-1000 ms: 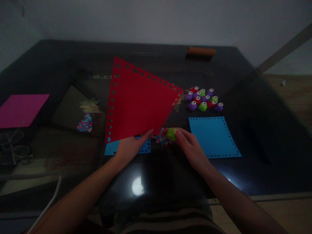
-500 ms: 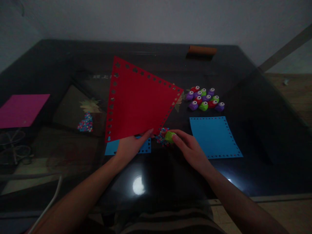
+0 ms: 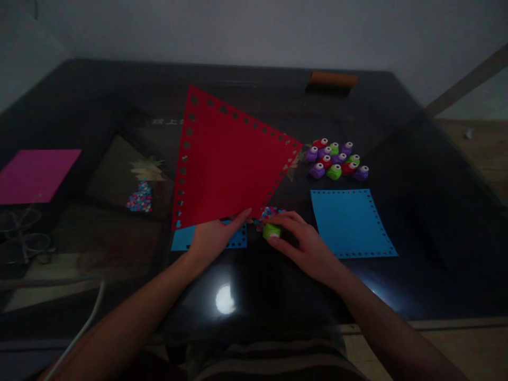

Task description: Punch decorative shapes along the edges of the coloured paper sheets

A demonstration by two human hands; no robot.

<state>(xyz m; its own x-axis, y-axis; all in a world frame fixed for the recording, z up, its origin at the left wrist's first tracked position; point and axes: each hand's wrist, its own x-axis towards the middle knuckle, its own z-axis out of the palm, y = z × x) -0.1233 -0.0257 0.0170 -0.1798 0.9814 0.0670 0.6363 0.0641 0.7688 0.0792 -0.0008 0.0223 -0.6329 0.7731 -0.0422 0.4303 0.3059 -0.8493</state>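
Note:
My left hand point(image 3: 210, 238) pinches the lower edge of a red paper sheet point(image 3: 230, 164), thumb on top. Small shaped holes run along the sheet's edges, and it stands tilted over the glass. Under my left hand, a blue sheet point(image 3: 183, 238) with punched edges shows in part. My right hand point(image 3: 307, 238) has its thumb against a small green craft punch point(image 3: 271, 232), just right of the red sheet's lower corner. The right index finger stretches over the punch toward that corner. Behind the punch lies a pile of coloured paper bits point(image 3: 272, 212).
Several red, purple and green punches point(image 3: 335, 159) stand together at the right. Nearer lies another blue sheet point(image 3: 349, 222) with punched edges. At left are a pink sheet point(image 3: 37, 176) and a second confetti heap point(image 3: 140, 198). A brown roll point(image 3: 333, 80) rests at the back.
My right hand has brought the green punch a little nearer and to the left, and its index finger has stretched out. My left hand and the red sheet have hardly moved.

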